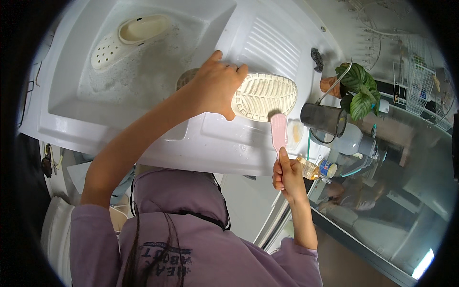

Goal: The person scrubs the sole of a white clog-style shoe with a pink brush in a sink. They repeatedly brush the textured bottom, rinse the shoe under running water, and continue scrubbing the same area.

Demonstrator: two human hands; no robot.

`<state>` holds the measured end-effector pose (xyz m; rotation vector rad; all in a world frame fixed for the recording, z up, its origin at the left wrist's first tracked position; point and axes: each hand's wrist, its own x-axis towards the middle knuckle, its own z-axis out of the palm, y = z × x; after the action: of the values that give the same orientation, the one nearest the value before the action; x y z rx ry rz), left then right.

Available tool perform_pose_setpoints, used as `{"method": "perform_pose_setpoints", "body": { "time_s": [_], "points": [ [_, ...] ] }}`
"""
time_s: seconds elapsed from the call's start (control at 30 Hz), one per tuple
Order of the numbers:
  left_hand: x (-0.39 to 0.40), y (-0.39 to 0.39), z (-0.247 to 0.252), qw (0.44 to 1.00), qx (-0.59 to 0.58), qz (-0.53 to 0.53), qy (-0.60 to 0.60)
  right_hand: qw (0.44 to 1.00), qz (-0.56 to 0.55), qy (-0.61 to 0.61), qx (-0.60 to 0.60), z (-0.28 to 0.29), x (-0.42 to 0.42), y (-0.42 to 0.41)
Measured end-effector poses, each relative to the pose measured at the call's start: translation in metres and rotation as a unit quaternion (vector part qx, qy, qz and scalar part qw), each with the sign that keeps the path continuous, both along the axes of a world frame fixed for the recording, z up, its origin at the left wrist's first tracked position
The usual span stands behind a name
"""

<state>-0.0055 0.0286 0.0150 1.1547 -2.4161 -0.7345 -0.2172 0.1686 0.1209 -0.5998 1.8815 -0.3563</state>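
Observation:
My left hand [220,86] grips a cream clog [267,95] around its middle, with the treaded sole facing up. The clog lies across the divider between the basin and the ribbed washboard of a white laundry sink [161,152]; its far end is partly hidden by my hand and wrist. In my right hand [289,174] is the handle of a pink scrubbing brush [279,131]. Its dark bristles touch the near edge of the sole. A second cream clog [131,39], upright with holes in its toe, sits in the cloudy, sudsy water of the basin [143,89].
Right of the clog stand a soap dish with a soap bar [297,132], a dark metal cup [321,118], an amber bottle [308,168] and a blue-labelled jar [327,168]. A potted plant [360,91] and a dark scouring pad [317,60] are farther back. Glass [376,211] borders the right.

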Motion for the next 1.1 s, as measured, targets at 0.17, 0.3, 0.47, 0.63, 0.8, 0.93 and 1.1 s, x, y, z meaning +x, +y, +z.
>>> {"method": "perform_pose_setpoints", "body": {
  "time_s": [0.17, 0.3, 0.47, 0.63, 0.8, 0.93, 1.1],
  "points": [
    [0.0, -0.002, 0.012, 0.999, 0.035, -0.013, -0.029, 0.996, 0.02, -0.022, -0.086, -0.015, 0.028, -0.045],
    [0.012, -0.001, 0.01, 0.999, -0.005, -0.008, -0.05, 0.983, -0.053, -0.101, -0.145, 0.001, 0.03, -0.049],
    [0.087, 0.0, 0.034, 0.998, -0.008, 0.059, -0.03, 0.948, -0.13, -0.101, -0.274, 0.027, -0.008, 0.0],
    [0.159, -0.013, 0.024, 0.951, 0.192, 0.166, -0.177, 0.944, -0.143, -0.084, -0.287, 0.025, -0.001, 0.026],
    [0.149, -0.014, -0.075, 0.921, 0.149, 0.176, -0.314, 0.942, -0.121, -0.125, -0.286, 0.018, 0.011, 0.033],
    [0.137, -0.011, -0.103, 0.875, 0.165, 0.206, -0.406, 0.942, -0.099, -0.159, -0.278, 0.016, 0.015, 0.039],
    [0.136, -0.009, -0.126, 0.854, 0.17, 0.22, -0.441, 0.946, -0.104, -0.145, -0.271, 0.011, 0.019, 0.046]
  ]
}}
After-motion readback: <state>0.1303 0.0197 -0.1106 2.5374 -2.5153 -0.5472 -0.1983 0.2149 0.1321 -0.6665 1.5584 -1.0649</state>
